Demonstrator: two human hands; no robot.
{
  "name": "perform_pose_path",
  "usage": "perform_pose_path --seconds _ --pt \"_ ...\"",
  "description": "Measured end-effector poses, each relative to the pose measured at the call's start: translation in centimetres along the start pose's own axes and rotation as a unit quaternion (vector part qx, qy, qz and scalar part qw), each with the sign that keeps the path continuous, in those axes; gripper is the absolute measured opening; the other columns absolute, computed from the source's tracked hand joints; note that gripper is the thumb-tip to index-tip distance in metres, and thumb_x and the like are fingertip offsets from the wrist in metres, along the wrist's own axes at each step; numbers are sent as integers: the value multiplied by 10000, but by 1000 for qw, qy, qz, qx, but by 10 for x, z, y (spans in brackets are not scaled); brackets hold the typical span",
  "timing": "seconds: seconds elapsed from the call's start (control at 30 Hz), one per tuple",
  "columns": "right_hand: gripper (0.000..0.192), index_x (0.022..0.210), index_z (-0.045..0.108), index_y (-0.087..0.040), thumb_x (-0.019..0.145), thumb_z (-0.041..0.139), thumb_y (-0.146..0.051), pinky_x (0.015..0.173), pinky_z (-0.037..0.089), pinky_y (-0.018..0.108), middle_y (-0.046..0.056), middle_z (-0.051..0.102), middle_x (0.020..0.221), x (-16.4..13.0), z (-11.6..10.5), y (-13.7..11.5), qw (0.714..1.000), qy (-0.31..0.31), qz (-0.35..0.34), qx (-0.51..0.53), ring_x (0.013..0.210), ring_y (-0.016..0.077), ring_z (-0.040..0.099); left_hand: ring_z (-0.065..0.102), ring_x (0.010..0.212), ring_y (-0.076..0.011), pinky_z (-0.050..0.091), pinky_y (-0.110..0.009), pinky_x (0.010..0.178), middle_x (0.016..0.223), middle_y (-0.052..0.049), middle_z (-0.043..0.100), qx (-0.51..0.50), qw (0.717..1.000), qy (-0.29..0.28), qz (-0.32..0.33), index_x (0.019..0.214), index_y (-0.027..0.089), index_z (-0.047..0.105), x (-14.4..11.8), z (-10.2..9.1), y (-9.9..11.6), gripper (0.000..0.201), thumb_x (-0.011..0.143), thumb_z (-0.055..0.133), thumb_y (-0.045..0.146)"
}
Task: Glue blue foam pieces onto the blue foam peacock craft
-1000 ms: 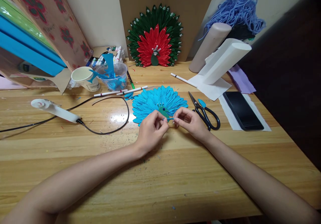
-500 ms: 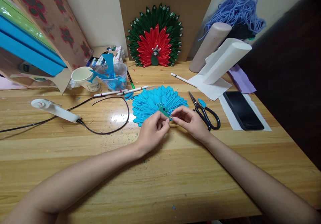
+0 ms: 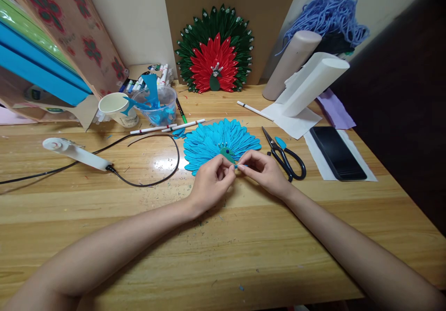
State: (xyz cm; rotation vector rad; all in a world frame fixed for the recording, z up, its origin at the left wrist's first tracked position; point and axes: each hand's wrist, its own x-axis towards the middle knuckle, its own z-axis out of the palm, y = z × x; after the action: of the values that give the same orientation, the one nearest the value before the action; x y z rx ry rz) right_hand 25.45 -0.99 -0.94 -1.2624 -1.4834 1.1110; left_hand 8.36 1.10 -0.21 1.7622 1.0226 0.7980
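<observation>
1. I see the left hand [image 3: 211,183] and the right hand [image 3: 263,171] meeting fingertip to fingertip at the near edge of the blue paper peacock fan [image 3: 220,143].
2. Both hands are pinched closed on a small blue strip [image 3: 241,165] held between them, just beside the fan's green body piece [image 3: 227,154].
3. The fan lies flat on the worktop [image 3: 223,236], mid-depth, slightly right of centre.
4. Black scissors [image 3: 285,157] lie just right of the right hand; a dark phone [image 3: 337,153] rests further right.
5. A white glue gun [image 3: 75,152] with black cord lies well to the left.
6. A red-and-green fan [image 3: 215,51] stands against the back board.
</observation>
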Motion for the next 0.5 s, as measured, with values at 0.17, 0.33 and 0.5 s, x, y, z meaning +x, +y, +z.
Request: perform_pose_path --seconds 0.17,0.33,0.5 --pt "158 739 585 -186 760 667 -319 627 446 257 6 597 728 1 1 1 999 19 15 37 680 126 544 396 523 -78 298 -204 492 600 43 469 -10 1000 14 -4 726 166 516 0 0 1 129 830 504 243" --pt "157 727 597 -186 751 679 -318 624 442 244 -3 594 715 2 1 1 997 25 26 62 660 112 540 392 518 -75 297 -201 488 601 46 467 -17 1000 20 -6 727 166 512 0 0 1 124 827 509 239" --pt "175 748 613 -184 757 670 -349 604 437 245 -2 594 716 3 1 0 997 28 32 67 633 109 527 384 513 -72 292 -198 485 591 50 456 -18 999 30 -9 717 166 505 0 0 1 141 831 512 249"
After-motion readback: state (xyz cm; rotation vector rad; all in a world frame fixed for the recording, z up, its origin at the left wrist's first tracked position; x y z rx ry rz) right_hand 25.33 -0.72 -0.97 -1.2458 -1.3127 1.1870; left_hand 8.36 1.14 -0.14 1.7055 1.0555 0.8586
